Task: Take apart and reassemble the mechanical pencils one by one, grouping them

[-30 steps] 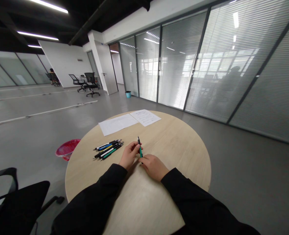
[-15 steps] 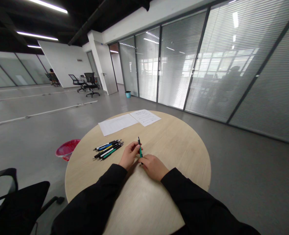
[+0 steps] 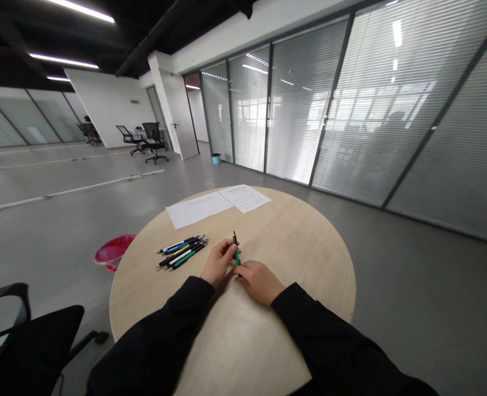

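Between my two hands is a green and black pen (image 3: pixel 237 256), its dark tip pointing away from me. My left hand (image 3: pixel 219 260) pinches the pen around its middle, thumb against the barrel. At the near end, the fingers of my right hand (image 3: pixel 260 280) are closed on the same pen. Left of my hands, several pens (image 3: pixel 182 252) with black, blue, yellow, white and green parts lie in a loose bundle on the round wooden table (image 3: pixel 305 247).
Two printed paper sheets, one on the left (image 3: pixel 200 209) and one on the right (image 3: pixel 245 198), lie at the table's far side. On the floor at left stands a red basin (image 3: pixel 113 251). A black chair (image 3: pixel 40 341) is at the lower left.
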The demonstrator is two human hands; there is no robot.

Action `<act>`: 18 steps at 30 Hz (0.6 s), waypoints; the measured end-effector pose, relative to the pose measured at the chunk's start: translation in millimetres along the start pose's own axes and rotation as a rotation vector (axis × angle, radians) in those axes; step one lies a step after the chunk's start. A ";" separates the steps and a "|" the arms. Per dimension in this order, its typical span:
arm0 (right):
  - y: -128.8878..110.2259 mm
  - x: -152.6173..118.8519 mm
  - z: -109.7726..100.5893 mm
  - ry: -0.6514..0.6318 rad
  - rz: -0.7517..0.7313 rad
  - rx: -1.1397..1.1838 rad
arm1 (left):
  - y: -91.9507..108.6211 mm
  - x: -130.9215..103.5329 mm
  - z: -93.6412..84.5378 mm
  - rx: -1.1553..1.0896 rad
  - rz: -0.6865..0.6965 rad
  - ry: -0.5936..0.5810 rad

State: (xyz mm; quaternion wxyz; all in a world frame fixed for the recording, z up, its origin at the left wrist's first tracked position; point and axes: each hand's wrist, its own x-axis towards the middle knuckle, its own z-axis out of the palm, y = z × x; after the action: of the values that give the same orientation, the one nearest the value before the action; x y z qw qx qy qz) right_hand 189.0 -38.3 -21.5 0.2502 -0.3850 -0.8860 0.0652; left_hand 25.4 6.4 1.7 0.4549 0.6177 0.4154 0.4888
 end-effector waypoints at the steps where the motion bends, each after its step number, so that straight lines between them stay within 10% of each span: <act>1: -0.1 0.0 -0.4 -0.002 0.002 0.003 | 0.5 -0.2 0.1 -0.001 -0.001 0.000; 18: -0.7 -0.6 -0.5 0.004 0.014 0.037 | -0.9 0.1 0.2 -0.013 -0.005 0.002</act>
State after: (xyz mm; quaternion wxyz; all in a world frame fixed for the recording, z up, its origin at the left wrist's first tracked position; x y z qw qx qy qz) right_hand 189.1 -39.3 -21.1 0.2583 -0.3866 -0.8815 0.0825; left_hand 25.6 6.7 0.8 0.4598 0.6131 0.4142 0.4911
